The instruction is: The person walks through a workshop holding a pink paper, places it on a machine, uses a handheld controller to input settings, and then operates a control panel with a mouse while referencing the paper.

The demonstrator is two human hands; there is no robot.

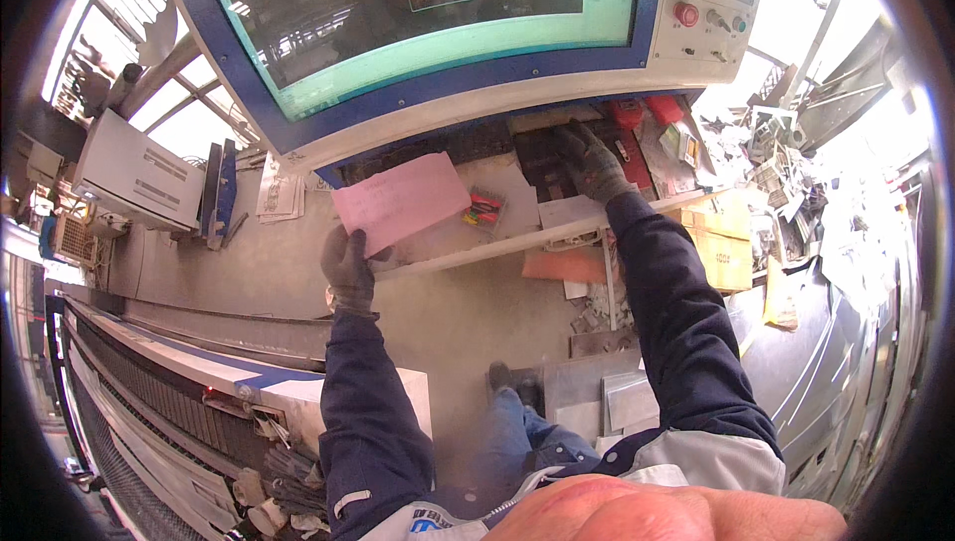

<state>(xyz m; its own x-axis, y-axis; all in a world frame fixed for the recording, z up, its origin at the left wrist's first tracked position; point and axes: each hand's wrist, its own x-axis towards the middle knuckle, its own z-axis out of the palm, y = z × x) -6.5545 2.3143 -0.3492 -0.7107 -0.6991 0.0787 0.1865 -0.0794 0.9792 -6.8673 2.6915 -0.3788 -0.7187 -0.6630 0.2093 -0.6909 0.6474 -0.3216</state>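
My left hand (348, 268), in a dark grey glove, pinches the lower left corner of a pink sheet of paper (403, 201) with faint writing on it. The sheet is tilted above the left part of a pull-out shelf (477, 244) beneath the machine's screen. My right hand (595, 168), gloved as well, reaches onto the right part of that shelf, fingers stretched out over a dark flat thing (539, 158) whose kind I cannot make out. Between the hands lies a small clear box with red and yellow pieces (483, 209).
Above the shelf, a control console carries a large screen (418, 14) and a red emergency button (686, 13). Red objects (665, 108) lie at the shelf's right end. A cardboard box (721, 243) and heaped scrap (786, 168) are at the right. A white cabinet (139, 175) stands left.
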